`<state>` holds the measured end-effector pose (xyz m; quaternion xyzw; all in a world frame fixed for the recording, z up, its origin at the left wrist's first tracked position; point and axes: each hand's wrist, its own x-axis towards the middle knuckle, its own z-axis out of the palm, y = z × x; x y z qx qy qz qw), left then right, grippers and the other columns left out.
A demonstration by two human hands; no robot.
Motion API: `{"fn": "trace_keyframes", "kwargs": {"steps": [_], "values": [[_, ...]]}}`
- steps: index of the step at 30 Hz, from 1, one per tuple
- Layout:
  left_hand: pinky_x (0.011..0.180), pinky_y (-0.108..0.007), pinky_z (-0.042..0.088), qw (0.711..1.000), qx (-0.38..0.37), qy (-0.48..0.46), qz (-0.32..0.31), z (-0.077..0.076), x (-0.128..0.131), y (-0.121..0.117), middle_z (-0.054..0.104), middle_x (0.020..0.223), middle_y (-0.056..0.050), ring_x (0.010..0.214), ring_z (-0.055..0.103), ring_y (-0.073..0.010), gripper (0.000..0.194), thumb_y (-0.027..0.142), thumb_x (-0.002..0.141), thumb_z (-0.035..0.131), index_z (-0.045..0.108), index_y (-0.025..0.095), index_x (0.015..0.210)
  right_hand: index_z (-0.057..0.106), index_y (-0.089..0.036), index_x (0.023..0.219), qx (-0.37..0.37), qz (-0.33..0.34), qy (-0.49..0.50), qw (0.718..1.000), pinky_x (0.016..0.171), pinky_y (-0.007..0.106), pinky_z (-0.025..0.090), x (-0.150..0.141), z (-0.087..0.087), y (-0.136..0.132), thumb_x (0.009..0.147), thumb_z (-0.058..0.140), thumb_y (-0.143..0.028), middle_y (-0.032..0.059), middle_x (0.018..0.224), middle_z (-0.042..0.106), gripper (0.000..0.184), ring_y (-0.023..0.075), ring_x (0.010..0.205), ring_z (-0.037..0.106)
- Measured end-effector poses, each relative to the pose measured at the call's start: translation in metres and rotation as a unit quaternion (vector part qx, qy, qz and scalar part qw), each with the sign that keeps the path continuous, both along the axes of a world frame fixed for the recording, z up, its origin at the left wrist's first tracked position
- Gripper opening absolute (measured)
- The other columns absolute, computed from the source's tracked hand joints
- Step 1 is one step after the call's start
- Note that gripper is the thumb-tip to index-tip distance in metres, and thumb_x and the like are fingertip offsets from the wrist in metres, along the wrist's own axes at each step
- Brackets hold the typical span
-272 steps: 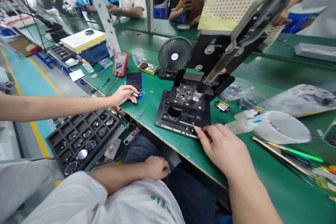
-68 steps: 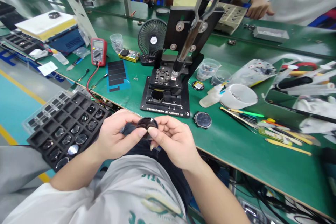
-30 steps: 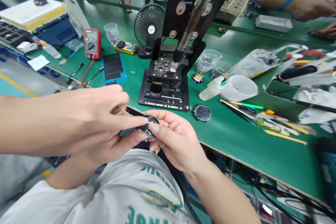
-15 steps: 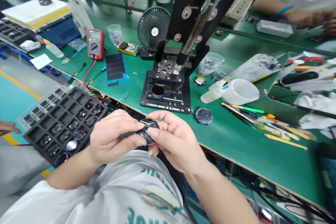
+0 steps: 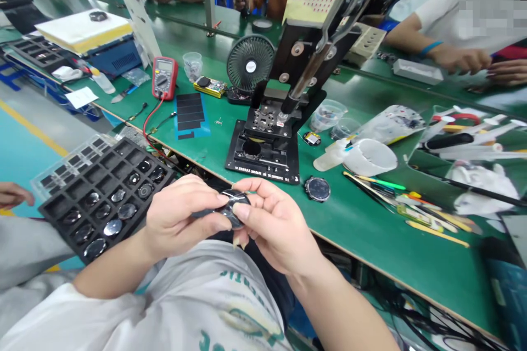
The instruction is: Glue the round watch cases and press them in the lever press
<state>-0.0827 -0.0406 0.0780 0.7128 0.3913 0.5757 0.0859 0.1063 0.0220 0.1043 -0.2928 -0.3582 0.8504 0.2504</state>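
Between my hands, just in front of the bench edge, is a round black watch case (image 5: 235,209) with a glossy face. My left hand (image 5: 181,214) pinches its left side between thumb and fingers. My right hand (image 5: 272,219) grips its right side, the thumb pressed on the glossy face. Fingers cover much of the case, so its underside is hidden. Beyond my hands stands a black press fixture (image 5: 263,167) with a round recess and a lever. Another round watch case (image 5: 317,188) lies on the green bench to the right of the fixture.
A black foam tray (image 5: 57,205) of watch parts is at left, with another person's hand (image 5: 16,195) beside it. A red multimeter (image 5: 164,78), a fan (image 5: 251,63), a white cup (image 5: 370,157) and several thin tools (image 5: 436,233) lie around the fixture. People sit across the bench.
The camera view has tilted up and turned slightly, so the bench items appear shifted. Both hands keep the same grip on the watch case.
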Motion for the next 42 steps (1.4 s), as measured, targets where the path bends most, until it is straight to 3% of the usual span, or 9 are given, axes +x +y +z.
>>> {"fn": "trace_keyframes", "kwargs": {"steps": [16,22,31,42], "values": [[0.08,-0.031,0.06,0.999,0.039,-0.005,0.032,0.0,-0.012,-0.036,0.082,0.096,-0.006,0.084,0.076,-0.0164,0.027,0.023,0.098,0.081,0.076,0.02,0.124,0.064,-0.019,0.11,0.036,0.004,0.001,0.999,0.048,0.018,0.053,-0.015,0.013,-0.028,0.071,0.101,-0.04,-0.0084,0.061,0.066,0.058,0.0104,0.046,0.065],[0.081,-0.031,0.062,0.994,0.052,-0.006,0.096,0.002,-0.019,-0.062,0.083,0.097,-0.005,0.085,0.077,-0.0171,0.026,0.022,0.097,0.081,0.078,0.025,0.123,0.061,-0.021,0.111,0.111,-0.003,0.001,0.994,0.051,0.018,0.053,-0.029,0.017,-0.046,0.069,0.103,-0.04,-0.0121,0.06,0.062,0.062,0.0102,0.048,0.066],[0.077,-0.032,0.061,0.988,0.107,-0.008,0.111,0.012,-0.03,-0.107,0.084,0.097,-0.007,0.083,0.077,-0.0185,0.029,0.023,0.097,0.079,0.077,0.025,0.126,0.062,-0.021,0.109,0.158,0.022,-0.002,0.987,0.05,0.019,0.055,-0.041,0.03,-0.088,0.073,0.101,-0.042,-0.013,0.059,0.06,0.057,0.0108,0.047,0.067],[0.08,-0.031,0.062,0.985,0.104,-0.004,0.136,0.009,-0.036,-0.124,0.084,0.097,-0.006,0.084,0.078,-0.0176,0.027,0.022,0.097,0.08,0.077,0.024,0.123,0.063,-0.021,0.108,0.171,0.045,0.01,0.984,0.053,0.02,0.056,-0.051,0.023,-0.098,0.078,0.098,-0.04,-0.0119,0.06,0.061,0.049,0.0091,0.048,0.064]]}}
